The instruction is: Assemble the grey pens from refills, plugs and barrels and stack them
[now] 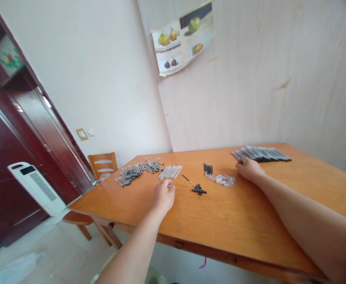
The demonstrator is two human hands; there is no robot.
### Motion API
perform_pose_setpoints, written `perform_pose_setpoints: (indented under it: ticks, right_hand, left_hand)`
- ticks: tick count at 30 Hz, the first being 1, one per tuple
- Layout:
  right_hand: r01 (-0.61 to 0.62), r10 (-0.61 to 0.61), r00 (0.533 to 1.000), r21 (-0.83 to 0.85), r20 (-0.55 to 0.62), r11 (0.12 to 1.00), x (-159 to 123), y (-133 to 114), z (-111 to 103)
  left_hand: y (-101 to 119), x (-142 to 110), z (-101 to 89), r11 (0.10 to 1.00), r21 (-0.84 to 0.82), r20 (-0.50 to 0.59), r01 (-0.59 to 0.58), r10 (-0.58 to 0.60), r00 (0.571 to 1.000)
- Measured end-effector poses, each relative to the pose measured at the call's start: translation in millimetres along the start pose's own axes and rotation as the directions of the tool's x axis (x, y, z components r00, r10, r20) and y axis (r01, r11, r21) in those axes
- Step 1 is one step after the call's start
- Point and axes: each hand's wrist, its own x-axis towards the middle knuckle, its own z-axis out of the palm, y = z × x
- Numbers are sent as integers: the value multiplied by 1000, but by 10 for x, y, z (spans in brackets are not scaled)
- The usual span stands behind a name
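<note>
My left hand (163, 196) hovers or rests just in front of a row of whitish translucent tubes (170, 172); its fingers are loosely bent, thumb apart, and nothing shows in them. To the right, my right hand (251, 169) is at the left end of a long row of clear pens with dark ends (263, 154). Its fingertips are pressed together, and what they hold, if anything, is hidden. Between the hands lie small black caps (198, 190), a thin pen refill (187, 180), several dark refills (208, 170) and a pile of short clear pieces (225, 180).
More grey tubes with dark ends (130, 174) are heaped on the left of the wooden table (208, 221). A wooden chair (103, 162) and a white upright appliance (38, 189) stand to the left. Fruit pictures (183, 39) hang on the wall.
</note>
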Motion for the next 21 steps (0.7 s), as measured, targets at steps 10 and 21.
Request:
perform_pose_setpoints:
  ticks: [10, 21]
  right_hand:
    - [8, -7, 1000, -16, 17, 1000, -34, -42, -29]
    - [15, -15, 1000, -4, 10, 1000, -38, -63, -7]
  left_hand:
    - [108, 421, 114, 912, 408, 14, 40, -50, 999]
    - [113, 623, 312, 857, 502, -46, 115, -107, 993]
